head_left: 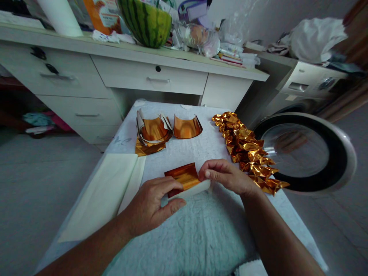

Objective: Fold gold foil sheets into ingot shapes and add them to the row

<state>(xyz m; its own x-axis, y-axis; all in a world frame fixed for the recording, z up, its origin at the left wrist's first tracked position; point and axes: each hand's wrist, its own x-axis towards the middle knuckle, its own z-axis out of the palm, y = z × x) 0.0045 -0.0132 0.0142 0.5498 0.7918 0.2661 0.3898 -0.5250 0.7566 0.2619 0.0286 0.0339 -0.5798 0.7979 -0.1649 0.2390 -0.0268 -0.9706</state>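
A sheet of gold foil paper with a white back curls up in front of me over the cloth-covered table. My left hand grips its near left edge, fingers on the foil side and thumb by the white side. At its right end, my right hand has thumb and fingertips closed on the paper. Beyond my hands lie a stack of curled foil sheets and, right beside it, another curled foil sheet. A row of folded gold foil pieces runs along the table's right side.
Pale paper sheets lie at the table's left edge. A white desk stands behind, bearing a cut watermelon and plastic bags. An open washing machine door juts out at the right, close to the table.
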